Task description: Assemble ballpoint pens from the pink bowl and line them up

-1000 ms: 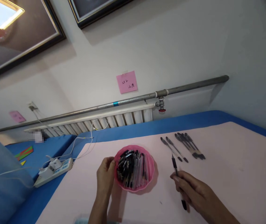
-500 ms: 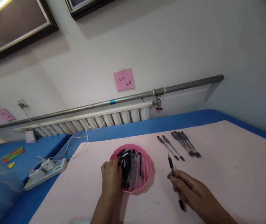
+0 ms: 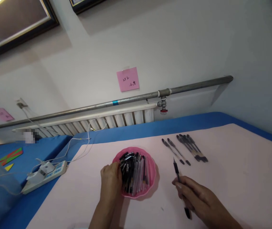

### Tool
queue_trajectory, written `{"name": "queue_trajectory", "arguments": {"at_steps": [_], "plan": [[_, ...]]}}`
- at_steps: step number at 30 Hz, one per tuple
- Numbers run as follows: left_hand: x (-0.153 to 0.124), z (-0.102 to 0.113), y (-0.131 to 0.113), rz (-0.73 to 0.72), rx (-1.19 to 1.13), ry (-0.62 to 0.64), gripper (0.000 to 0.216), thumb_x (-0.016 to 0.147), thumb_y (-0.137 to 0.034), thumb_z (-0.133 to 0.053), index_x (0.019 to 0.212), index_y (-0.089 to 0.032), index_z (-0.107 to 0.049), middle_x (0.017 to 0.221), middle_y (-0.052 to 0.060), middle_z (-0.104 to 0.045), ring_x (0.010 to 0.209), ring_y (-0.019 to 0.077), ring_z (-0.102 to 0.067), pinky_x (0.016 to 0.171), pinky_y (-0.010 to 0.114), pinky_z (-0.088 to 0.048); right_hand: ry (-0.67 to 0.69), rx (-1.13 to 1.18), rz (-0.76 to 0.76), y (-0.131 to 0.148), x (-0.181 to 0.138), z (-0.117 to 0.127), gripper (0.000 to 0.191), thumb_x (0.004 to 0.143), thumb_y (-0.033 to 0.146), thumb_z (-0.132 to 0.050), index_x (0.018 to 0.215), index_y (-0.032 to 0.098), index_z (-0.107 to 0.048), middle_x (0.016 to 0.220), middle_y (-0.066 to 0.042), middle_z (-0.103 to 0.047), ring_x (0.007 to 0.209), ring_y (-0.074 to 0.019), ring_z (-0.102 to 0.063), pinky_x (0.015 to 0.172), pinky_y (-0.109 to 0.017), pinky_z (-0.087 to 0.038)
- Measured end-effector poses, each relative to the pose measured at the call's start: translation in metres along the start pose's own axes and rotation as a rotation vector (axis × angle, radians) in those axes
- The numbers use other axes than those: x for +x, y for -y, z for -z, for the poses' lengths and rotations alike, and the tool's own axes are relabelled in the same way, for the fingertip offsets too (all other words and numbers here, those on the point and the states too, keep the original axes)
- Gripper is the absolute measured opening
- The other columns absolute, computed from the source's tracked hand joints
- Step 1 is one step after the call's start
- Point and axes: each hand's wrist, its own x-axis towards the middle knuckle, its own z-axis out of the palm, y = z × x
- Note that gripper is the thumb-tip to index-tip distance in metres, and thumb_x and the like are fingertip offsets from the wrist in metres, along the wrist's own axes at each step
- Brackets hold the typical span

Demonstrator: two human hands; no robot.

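Observation:
My right hand (image 3: 195,198) grips a clear-barrelled pen (image 3: 176,167) with a black grip, its bare tip pointing away from me and its black end toward me. At the left edge of a scalloped pink basket (image 3: 153,183), my left hand (image 3: 111,179) is curled with its fingertips among dark pen caps (image 3: 124,165); what it pinches, if anything, is hidden. Clear pen barrels (image 3: 138,178) and black parts fill the basket. Beyond my right hand lie two assembled pens (image 3: 174,151) side by side, with a bunch of several more pens (image 3: 191,148) to their right.
Pale pink paper (image 3: 233,178) covers the blue table (image 3: 186,122). A white power strip (image 3: 44,178) with plugs and cables lies at the left. Behind the table run a white radiator (image 3: 119,120) and a grey pipe (image 3: 136,99) with a red valve (image 3: 164,111).
My left hand has shifted slightly left at the basket's edge, showing more of the caps. My right hand keeps its hold on the pen, almost in place. The view has tilted a little.

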Motion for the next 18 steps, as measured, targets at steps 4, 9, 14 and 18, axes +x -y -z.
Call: {"name": "queue_trajectory", "arguments": {"at_steps": [4, 9, 14, 18], "plan": [[-0.001, -0.002, 0.001, -0.016, 0.049, 0.03, 0.03, 0.08, -0.013, -0.038, 0.087, -0.02, -0.066, 0.082, 0.008, -0.07, 0.08, 0.0237, -0.061, 0.081, 0.038, -0.037, 0.036, 0.051, 0.006, 0.002, -0.001, 0.001, 0.029, 0.079, 0.047, -0.048, 0.071, 0.019, -0.05, 0.059, 0.005, -0.044, 0.042, -0.0068, -0.039, 0.04, -0.02, -0.034], [0.0, -0.001, 0.009, 0.01, -0.01, -0.061, 0.029, 0.08, -0.014, -0.038, 0.09, -0.02, -0.065, 0.084, 0.007, -0.07, 0.08, 0.0231, -0.061, 0.077, 0.037, -0.041, 0.013, 0.074, -0.004, 0.004, -0.003, 0.0, 0.031, 0.077, 0.049, -0.05, 0.071, 0.019, -0.053, 0.059, 0.004, -0.045, 0.044, -0.0082, -0.042, 0.04, -0.019, -0.036], [0.001, 0.001, 0.02, 0.027, -0.046, -0.269, 0.024, 0.079, -0.015, -0.04, 0.084, -0.018, -0.063, 0.084, 0.008, -0.067, 0.082, 0.0235, -0.059, 0.077, 0.039, -0.044, -0.086, 0.079, -0.045, -0.002, -0.001, -0.001, 0.035, 0.072, 0.053, -0.053, 0.078, 0.02, -0.061, 0.059, 0.002, -0.05, 0.046, -0.0119, -0.047, 0.04, -0.02, -0.041], [0.001, 0.001, 0.025, 0.028, -0.043, -0.325, 0.023, 0.078, -0.011, -0.041, 0.084, -0.018, -0.063, 0.09, 0.008, -0.064, 0.088, 0.0237, -0.057, 0.081, 0.04, -0.044, -0.08, 0.112, -0.048, -0.009, 0.001, 0.001, 0.03, 0.071, 0.047, -0.057, 0.084, 0.02, -0.063, 0.062, -0.001, -0.056, 0.051, -0.0151, -0.053, 0.042, -0.021, -0.043]]}}
